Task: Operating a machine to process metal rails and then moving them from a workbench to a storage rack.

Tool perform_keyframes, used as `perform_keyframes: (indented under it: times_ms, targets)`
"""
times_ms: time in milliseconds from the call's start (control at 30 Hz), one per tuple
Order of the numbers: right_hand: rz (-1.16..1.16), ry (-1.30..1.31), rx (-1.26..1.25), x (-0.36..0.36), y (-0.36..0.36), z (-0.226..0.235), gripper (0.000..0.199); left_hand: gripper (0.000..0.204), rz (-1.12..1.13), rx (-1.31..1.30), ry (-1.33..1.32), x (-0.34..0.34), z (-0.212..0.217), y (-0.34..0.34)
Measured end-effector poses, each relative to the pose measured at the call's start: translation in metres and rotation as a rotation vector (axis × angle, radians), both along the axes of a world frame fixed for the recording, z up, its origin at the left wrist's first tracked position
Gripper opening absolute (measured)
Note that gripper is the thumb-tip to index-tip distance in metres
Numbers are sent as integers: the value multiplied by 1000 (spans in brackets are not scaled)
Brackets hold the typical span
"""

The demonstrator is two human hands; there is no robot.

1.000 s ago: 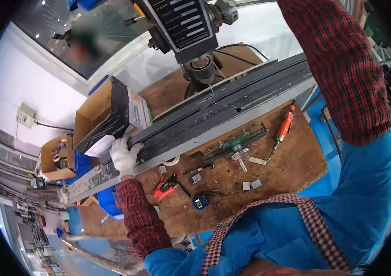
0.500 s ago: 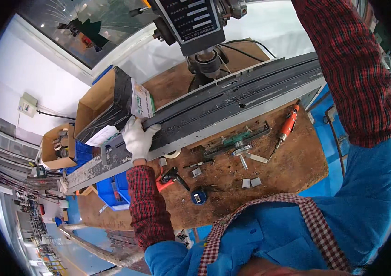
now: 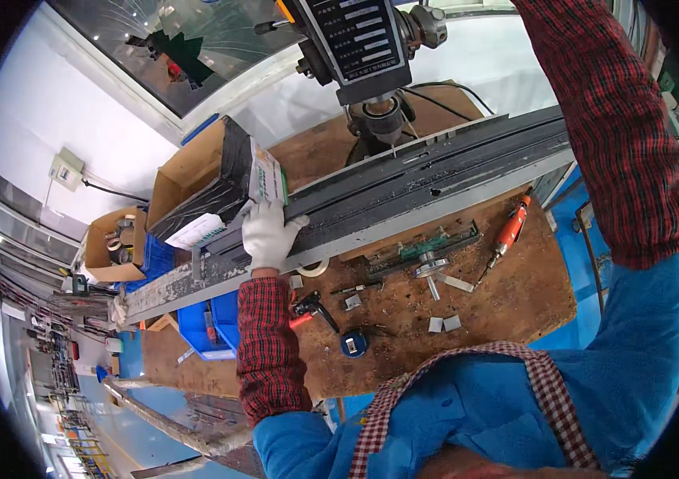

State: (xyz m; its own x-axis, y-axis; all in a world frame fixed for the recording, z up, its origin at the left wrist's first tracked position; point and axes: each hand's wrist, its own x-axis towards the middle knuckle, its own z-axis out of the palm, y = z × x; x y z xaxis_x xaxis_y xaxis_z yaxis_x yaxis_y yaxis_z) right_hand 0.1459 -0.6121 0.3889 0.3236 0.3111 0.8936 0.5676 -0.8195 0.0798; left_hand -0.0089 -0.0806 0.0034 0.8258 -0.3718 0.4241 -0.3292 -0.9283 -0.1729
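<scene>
Head view: left hand (image 3: 269,235) flat on metal rail (image 3: 403,195).

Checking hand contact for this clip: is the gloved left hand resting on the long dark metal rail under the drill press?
Yes, the white-gloved left hand lies flat on the long metal rail spanning the bench.
</scene>
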Motion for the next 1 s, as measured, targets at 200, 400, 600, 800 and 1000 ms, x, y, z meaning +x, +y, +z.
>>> perform_keyframes:
  times_ms: [200, 400, 600, 800, 1000]
  targets:
    - [59, 126, 128, 4, -9, -30, 31, 46, 62, -49, 13, 3, -1, -3]
    - [117, 238, 233, -19, -6, -46, 28, 46, 34, -61, 4, 3, 4, -10]
    - [-36, 242, 359, -111, 54, -60, 27, 47, 110, -31, 98, -5, 11, -7]
    - [-705, 119, 118, -256, 84, -81, 33, 51, 73, -60, 94, 1, 13, -16]
    - [-1050, -62, -311, -292, 120, -115, 35, 59, 23, -45, 38, 2, 3, 6]
